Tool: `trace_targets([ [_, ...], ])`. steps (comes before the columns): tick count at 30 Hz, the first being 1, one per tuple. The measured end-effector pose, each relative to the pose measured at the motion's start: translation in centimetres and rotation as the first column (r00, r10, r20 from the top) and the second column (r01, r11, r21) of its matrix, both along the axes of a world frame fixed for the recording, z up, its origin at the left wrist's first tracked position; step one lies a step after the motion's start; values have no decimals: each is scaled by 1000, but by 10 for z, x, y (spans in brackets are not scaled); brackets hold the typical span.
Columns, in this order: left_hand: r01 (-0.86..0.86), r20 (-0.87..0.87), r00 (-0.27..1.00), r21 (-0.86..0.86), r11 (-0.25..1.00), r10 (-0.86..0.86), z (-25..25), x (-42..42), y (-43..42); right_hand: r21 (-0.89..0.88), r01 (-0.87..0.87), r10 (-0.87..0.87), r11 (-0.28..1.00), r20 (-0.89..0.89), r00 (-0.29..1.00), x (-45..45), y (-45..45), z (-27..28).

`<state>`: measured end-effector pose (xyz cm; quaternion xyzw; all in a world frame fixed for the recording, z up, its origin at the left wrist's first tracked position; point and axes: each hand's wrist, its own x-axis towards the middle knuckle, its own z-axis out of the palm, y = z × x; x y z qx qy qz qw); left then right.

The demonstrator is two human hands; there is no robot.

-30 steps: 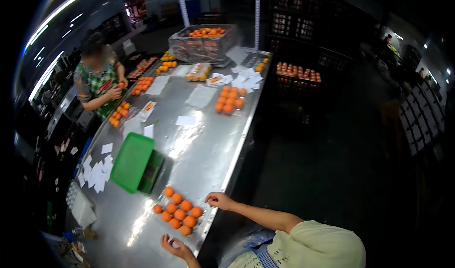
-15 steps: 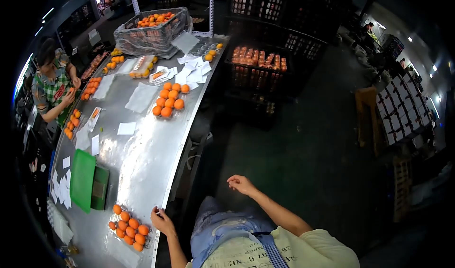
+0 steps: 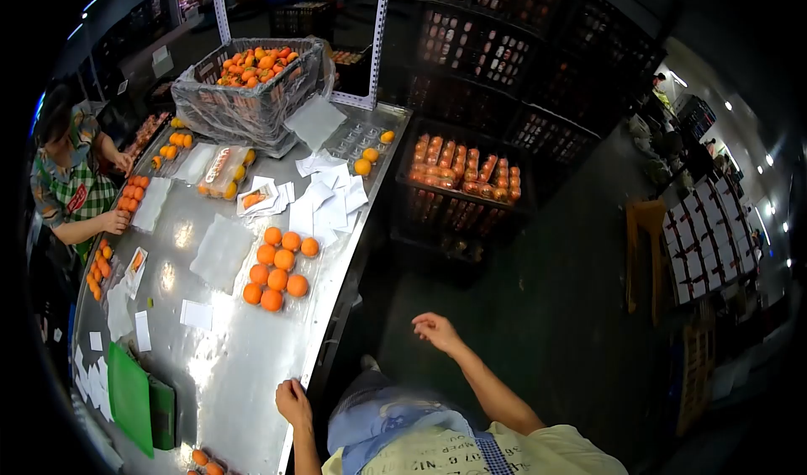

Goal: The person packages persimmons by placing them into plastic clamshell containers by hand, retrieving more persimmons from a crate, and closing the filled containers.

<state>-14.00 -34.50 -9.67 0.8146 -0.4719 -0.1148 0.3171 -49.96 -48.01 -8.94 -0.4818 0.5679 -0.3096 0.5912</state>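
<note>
Your left hand is curled by the edge of the table, and I can't tell if it has something in it; it could bang that hard edge if it swings. Your right hand is loose, with nothing to see in it, out over the floor. The fruit sits in rows ahead, near the edge, so a bump from your arm could make some roll off.

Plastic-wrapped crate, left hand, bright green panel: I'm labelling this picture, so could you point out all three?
Plastic-wrapped crate (image 3: 223, 112): head view, on its near side.
Left hand (image 3: 293, 403): head view, back of the hand.
Bright green panel (image 3: 130, 399): head view, middle of its broad face.
</note>
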Motion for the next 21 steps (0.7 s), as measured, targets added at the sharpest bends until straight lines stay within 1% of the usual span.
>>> trace_targets([
  [1, -2, -25, 1000, 12, 1000, 2, 3, -6, -10, -56, 39, -37, 998, 47, 998, -9, -20, -4],
  [2, 7, -95, 995, 15, 1000, -6, 12, -12, -23, -52, 81, -79, 995, 40, 996, -14, -36, 9],
  [3, 23, -73, 997, 40, 999, -21, 11, -14, -32, -59, 121, -119, 991, 39, 992, -18, -55, 20],
  [5, -37, -91, 995, 56, 998, 42, -2, -16, -45, -21, 168, -166, 986, 82, 983, -34, -97, 18],
  [6, -92, -109, 989, 70, 993, 99, -8, -18, -51, -57, 160, -155, 986, 80, 985, -42, -121, 19],
  [9, -230, -99, 968, 34, 973, 232, 3, -37, -71, -197, 146, -146, 970, 13, 989, -74, -212, 14],
  [11, -347, -70, 934, 53, 936, 350, -12, -41, -76, -377, 104, -153, 920, -102, 983, -94, -282, 10],
  [12, -405, -17, 913, 64, 912, 407, -17, -44, -80, -477, 79, -179, 875, -168, 969, -103, -318, 8],
  [13, -458, 6, 888, 92, 884, 459, -25, -46, -83, -537, 37, -208, 843, -261, 943, -109, -351, 14],
  [15, -592, 131, 803, 61, 804, 582, -35, -54, -91, -521, -23, -262, 853, -466, 845, -116, -406, 24],
  [16, -651, 133, 759, 140, 746, 637, -23, -61, -100, -598, -191, -284, 778, -606, 743, -128, -433, 10],
  [17, -689, 179, 725, 170, 705, 665, -25, -62, -104, -609, -300, -303, 734, -689, 658, -131, -447, 13],
  [19, -731, 235, 679, 134, 669, 695, -31, -64, -108, -532, -405, -259, 743, -787, 559, -136, -473, -1],
  [20, -722, 261, 688, 147, 677, 677, -28, -64, -109, -492, -454, -236, 743, -827, 510, -140, -481, -12],
  [21, -744, 227, 664, 98, 661, 713, -35, -65, -108, -357, -502, -113, 788, -885, 451, -144, -488, -22],
])
